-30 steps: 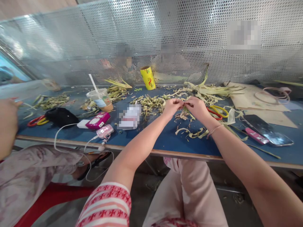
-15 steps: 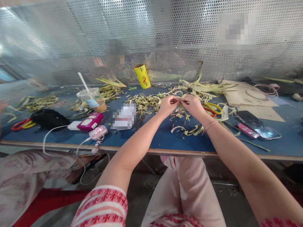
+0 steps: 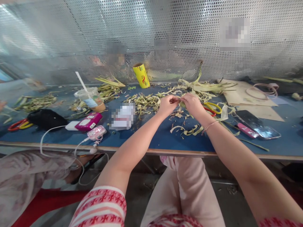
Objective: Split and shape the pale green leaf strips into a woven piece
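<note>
Head view: our left hand [image 3: 168,104] and right hand [image 3: 193,104] meet, fingers pinched on one green leaf strip [image 3: 180,103] just left of the scissors [image 3: 213,108]; we judge mid-fold, needing a tight, steady pinch

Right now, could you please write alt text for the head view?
Left hand and right hand meet over a blue table, pinching a small leaf strip. Leaf scraps, scissors, a phone and a plastic cup lie around.
</note>
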`<action>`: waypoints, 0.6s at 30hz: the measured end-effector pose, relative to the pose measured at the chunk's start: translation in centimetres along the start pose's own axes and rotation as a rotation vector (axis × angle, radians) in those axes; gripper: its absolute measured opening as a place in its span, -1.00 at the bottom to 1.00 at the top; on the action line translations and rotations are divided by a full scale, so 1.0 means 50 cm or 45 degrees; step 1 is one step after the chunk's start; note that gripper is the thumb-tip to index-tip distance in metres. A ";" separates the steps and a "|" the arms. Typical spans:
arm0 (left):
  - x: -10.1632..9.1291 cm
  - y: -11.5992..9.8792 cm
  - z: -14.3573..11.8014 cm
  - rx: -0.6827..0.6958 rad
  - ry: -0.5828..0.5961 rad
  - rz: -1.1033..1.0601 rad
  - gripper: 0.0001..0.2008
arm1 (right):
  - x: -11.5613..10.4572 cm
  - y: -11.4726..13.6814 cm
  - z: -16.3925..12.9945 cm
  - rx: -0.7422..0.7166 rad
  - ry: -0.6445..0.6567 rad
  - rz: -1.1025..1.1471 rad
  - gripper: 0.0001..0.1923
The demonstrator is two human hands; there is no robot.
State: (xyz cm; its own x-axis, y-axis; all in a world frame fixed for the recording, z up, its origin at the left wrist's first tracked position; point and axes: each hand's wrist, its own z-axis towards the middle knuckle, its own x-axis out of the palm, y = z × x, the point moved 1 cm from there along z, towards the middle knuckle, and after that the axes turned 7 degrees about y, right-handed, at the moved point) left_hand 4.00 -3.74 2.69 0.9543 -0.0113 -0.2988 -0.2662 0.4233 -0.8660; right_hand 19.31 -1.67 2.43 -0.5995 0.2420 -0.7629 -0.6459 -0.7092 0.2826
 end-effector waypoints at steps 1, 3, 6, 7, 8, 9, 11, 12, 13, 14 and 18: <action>0.001 -0.001 0.000 -0.021 0.001 -0.034 -0.98 | -0.002 0.002 -0.001 -0.001 -0.003 -0.010 -0.74; 0.001 -0.003 0.001 -0.054 0.001 -0.084 -0.98 | -0.004 0.006 -0.001 -0.001 -0.008 -0.032 -0.74; 0.002 -0.008 -0.001 -0.076 -0.009 -0.115 -0.97 | -0.004 0.010 -0.003 0.006 -0.020 -0.078 -0.74; 0.003 -0.009 -0.001 -0.079 -0.014 -0.114 -0.96 | -0.003 0.011 -0.003 0.009 -0.021 -0.099 -0.73; 0.003 -0.010 -0.002 -0.083 -0.021 -0.108 -0.96 | -0.001 0.012 -0.004 0.017 -0.020 -0.123 -0.73; 0.004 -0.011 -0.002 -0.088 -0.027 -0.100 -0.95 | 0.001 0.013 -0.004 0.028 -0.015 -0.150 -0.73; 0.005 -0.011 -0.003 -0.099 -0.028 -0.084 -0.95 | 0.005 0.015 -0.006 0.056 0.008 -0.205 -0.73; 0.005 -0.010 -0.003 -0.102 -0.026 -0.078 -0.95 | 0.007 0.017 -0.006 0.067 0.022 -0.230 -0.73; 0.005 -0.009 -0.002 -0.103 -0.025 -0.072 -0.95 | 0.007 0.018 -0.007 0.073 0.035 -0.249 -0.72; 0.005 -0.008 -0.002 -0.100 -0.024 -0.066 -0.95 | 0.007 0.019 -0.007 0.074 0.044 -0.257 -0.72; 0.006 -0.003 -0.001 -0.087 0.003 -0.061 -0.93 | -0.001 0.024 -0.005 0.077 0.012 -0.153 -0.72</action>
State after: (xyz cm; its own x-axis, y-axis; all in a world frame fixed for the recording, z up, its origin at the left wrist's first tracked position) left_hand 4.31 -3.85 2.74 0.9659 -0.0324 -0.2569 -0.2286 0.3595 -0.9047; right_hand 18.68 -2.67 2.67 -0.5120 0.3161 -0.7987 -0.7402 -0.6342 0.2235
